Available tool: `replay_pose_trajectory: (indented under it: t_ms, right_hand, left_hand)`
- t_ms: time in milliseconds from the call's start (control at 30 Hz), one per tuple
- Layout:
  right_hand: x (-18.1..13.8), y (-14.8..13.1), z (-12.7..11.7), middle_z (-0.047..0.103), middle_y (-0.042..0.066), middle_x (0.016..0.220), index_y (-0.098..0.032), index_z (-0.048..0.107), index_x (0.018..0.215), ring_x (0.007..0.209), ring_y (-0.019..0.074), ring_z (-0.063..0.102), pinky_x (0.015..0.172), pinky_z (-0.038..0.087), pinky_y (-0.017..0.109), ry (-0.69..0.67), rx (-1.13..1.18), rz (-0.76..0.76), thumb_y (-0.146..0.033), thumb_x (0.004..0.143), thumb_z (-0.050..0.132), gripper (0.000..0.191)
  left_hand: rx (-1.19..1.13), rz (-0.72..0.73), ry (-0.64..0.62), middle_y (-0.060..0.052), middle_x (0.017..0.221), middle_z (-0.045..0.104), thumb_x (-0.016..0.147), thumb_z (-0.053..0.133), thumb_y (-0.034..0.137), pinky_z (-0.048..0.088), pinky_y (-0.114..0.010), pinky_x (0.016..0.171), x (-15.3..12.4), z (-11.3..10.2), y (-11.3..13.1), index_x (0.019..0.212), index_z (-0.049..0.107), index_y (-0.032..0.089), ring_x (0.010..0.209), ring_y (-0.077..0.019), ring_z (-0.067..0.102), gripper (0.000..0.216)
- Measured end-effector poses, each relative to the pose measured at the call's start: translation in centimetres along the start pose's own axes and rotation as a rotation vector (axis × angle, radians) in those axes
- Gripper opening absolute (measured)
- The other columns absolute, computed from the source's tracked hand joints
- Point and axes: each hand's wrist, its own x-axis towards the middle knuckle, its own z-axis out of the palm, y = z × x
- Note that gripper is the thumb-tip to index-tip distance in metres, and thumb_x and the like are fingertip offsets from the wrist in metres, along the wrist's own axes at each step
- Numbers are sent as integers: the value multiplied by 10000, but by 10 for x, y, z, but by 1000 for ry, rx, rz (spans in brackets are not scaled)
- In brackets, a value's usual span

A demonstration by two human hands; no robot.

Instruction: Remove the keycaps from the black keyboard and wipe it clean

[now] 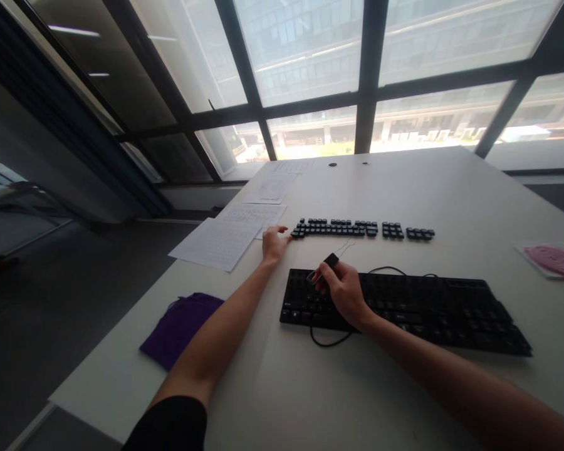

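My right hand (345, 291) is closed around a keycap puller (329, 259) with a black handle, its thin wire loops pointing up and away. It is held over the left part of a black keyboard (427, 310). At the left end of a row of loose black keycaps (333, 229), my left hand (274, 244) rests on the table with its fingers curved and apart. One fingertip touches or nearly touches the leftmost keycap; I cannot tell which. The keycaps lie in short groups beyond the keyboard.
Sheets of paper (220, 241) lie along the white table's (432, 188) left edge. A purple cloth pouch (183, 326) is beside my left forearm. The keyboard's cable (329, 344) loops out in front. A pink item (554, 260) lies at the right; windows stand behind.
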Motion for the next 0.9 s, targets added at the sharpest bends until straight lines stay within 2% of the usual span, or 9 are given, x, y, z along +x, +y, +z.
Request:
replay_pose_trajectory:
  t_ms: [300,467,567,767,900]
  right_hand:
    - [-1,2,-2,662,47,697,-153,654,774,569,145,571,531,448,270,-35,10,-50,-464,934,561,362]
    - [0,-3,-4,600,20,629,-152,645,756,549,134,523,521,406,261,-16,-69,-67,-431,930,567,339]
    - [6,-9,-10,606,15,640,-160,620,796,550,140,536,517,412,259,-20,-133,-78,-392,914,591,262]
    - [13,-10,-21,622,9,664,-184,583,798,599,159,572,581,437,270,-127,-361,-117,-307,888,604,154]
    - [7,-3,-16,605,-2,648,-186,585,774,603,155,548,576,406,262,-211,-471,-117,-282,890,578,151]
  left_hand:
    - [-14,2,14,-63,938,702,701,807,231,458,-362,926,-2,-1,3,974,731,171,941,-233,627,289]
    - [-23,-7,7,-70,943,698,686,819,251,462,-373,923,-2,0,4,973,729,168,939,-238,628,312]
    - [-33,-6,4,-73,950,697,682,821,251,462,-379,923,-3,-2,6,985,726,165,934,-236,630,329]
    - [-68,24,-13,-79,943,705,735,774,227,471,-379,910,-16,-24,31,996,715,152,915,-227,635,278]
    - [-105,79,-96,-36,916,719,833,641,187,501,-300,759,-53,-50,62,1041,709,186,731,-158,612,218]
